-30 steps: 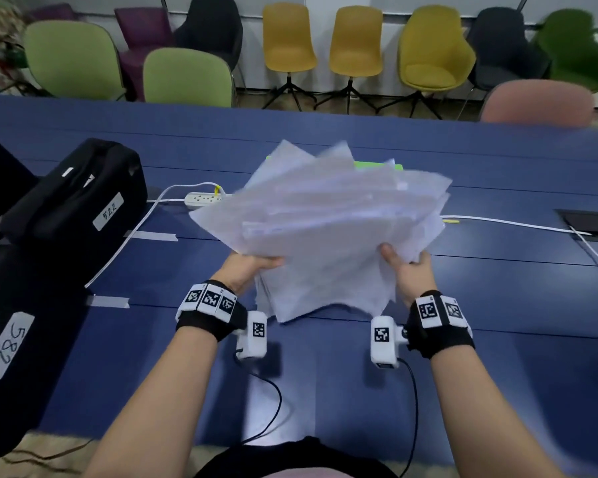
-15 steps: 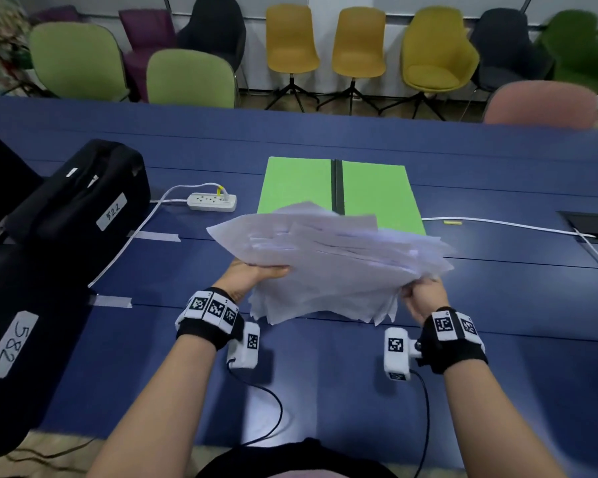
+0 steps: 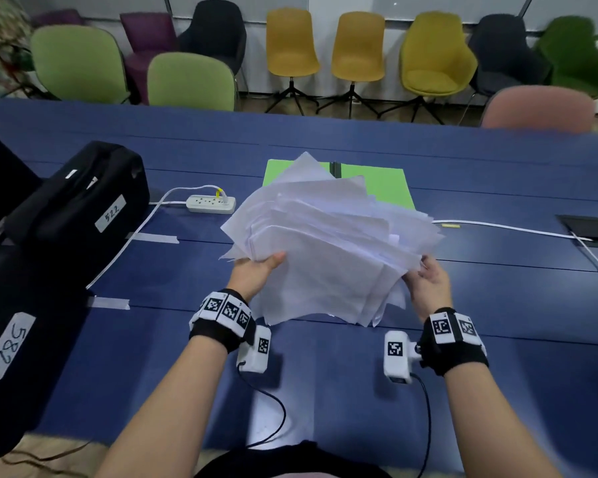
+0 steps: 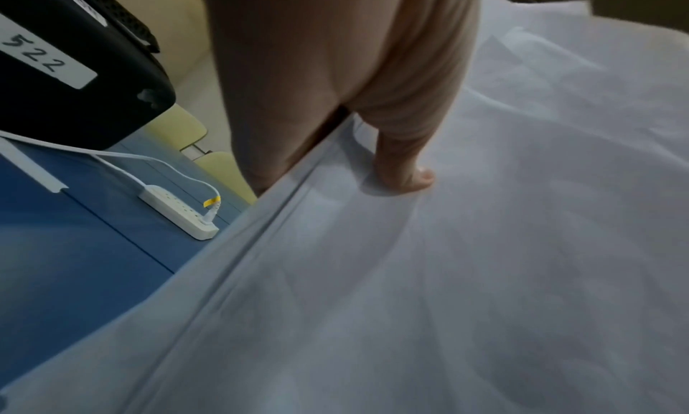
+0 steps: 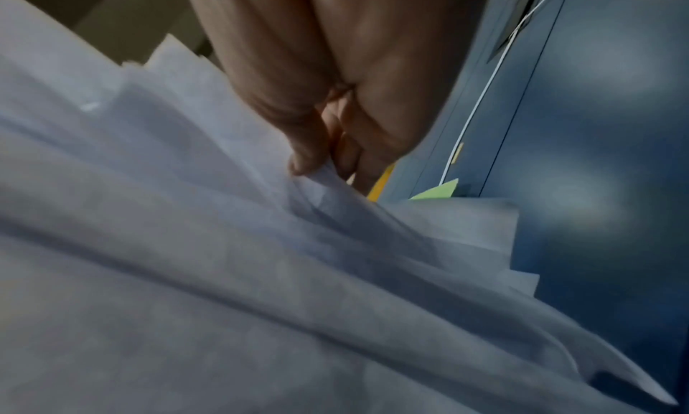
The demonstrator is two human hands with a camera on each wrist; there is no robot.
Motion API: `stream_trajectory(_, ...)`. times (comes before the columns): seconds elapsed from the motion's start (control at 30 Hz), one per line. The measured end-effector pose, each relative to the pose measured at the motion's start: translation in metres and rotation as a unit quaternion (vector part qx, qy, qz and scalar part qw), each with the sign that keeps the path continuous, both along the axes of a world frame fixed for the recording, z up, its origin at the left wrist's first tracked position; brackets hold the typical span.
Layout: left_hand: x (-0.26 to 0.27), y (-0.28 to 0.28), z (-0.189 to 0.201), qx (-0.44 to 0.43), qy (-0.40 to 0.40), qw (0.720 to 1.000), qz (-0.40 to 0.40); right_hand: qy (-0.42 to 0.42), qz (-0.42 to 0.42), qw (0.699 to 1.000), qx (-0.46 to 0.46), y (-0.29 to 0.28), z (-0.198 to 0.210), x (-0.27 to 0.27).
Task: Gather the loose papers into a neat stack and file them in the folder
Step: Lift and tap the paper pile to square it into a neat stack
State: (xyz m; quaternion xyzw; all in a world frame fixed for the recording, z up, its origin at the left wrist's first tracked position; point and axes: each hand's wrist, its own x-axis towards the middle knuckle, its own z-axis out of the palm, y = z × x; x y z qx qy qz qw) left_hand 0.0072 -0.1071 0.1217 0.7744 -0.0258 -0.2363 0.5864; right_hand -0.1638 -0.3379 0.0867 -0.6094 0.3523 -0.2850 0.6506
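A person's two forearms reach out over a blue table [image 3: 497, 157], holding a messy sheaf of white papers [image 3: 325, 243] above it.

Much is hidden. At far left, a black case [image 3: 73, 198] labelled 522 is partly cut off by another black case at the frame's edge. The fingers of both hands lie under or behind the sheets, so they cannot be seen from the head view. The papers cover most of the green folder [image 3: 387, 184], which lies open on the table beyond them; only its far edge and right half show. Both wrist views are blurred, and paper fills most of each.

The left hand [image 3: 256, 270] grips the left edge of the sheaf, thumb pressed flat on top. The left wrist view shows that thumb [image 4: 406, 167] lying on the top sheet, the palm against the sheaf's edge. A white power strip [image 3: 210, 203] sits on the table just left of the papers, its cord running off toward the case.

The sheets are fanned and uneven, corners sticking out in several directions, tilted up toward the folder.

The right hand [image 3: 428, 288] pinches the sheaf's right edge; in the right wrist view the thumb [image 5: 306, 155] and curled fingers close on a few sheet corners. A white cable [image 3: 511, 228] crosses the table to the right.

Both wrists wear black bands with printed markers, palms turned inward facing each other.
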Motion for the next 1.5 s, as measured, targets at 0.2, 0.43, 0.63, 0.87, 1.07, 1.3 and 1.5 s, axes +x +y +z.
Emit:
stream_trajectory(0.2, 0.003, -0.002, 0.008, -0.045, 0.035, 0.998, -0.003, 0.116, 0.175, 0.977, -0.039, 0.015, 0.011, -0.012)
stream_trajectory(0.43, 0.011, 0.007, 0.007, -0.084, 0.050, 0.994, -0.041, 0.153, 0.293, 0.941, -0.077, 0.022, 0.013, -0.014)
stream_trajectory(0.63, 0.001, -0.005, 0.009, 0.054, 0.011, 0.998, 0.028, 0.179, 0.347, 0.912, -0.126, 0.032, 0.015, -0.009)
stream_trajectory(0.87, 0.009, -0.009, 0.007, -0.011, 0.007, 1.000, -0.002, 0.183, 0.291, 0.933, -0.105, 0.033, 0.001, -0.008)
stream_trajectory(1.07, 0.026, 0.026, -0.001, -0.115, 0.054, 0.976, -0.176, 0.097, 0.120, 0.987, -0.048, 0.021, 0.008, -0.006)
stream_trajectory(1.3, 0.021, 0.015, 0.012, -0.111, 0.046, 0.967, -0.225, 0.076, 0.122, 0.990, 0.001, 0.025, 0.014, 0.013)
stream_trajectory(1.5, 0.001, -0.004, 0.032, -0.147, -0.041, 0.985, -0.082, -0.008, 0.017, 0.988, -0.154, 0.035, 0.051, 0.031)
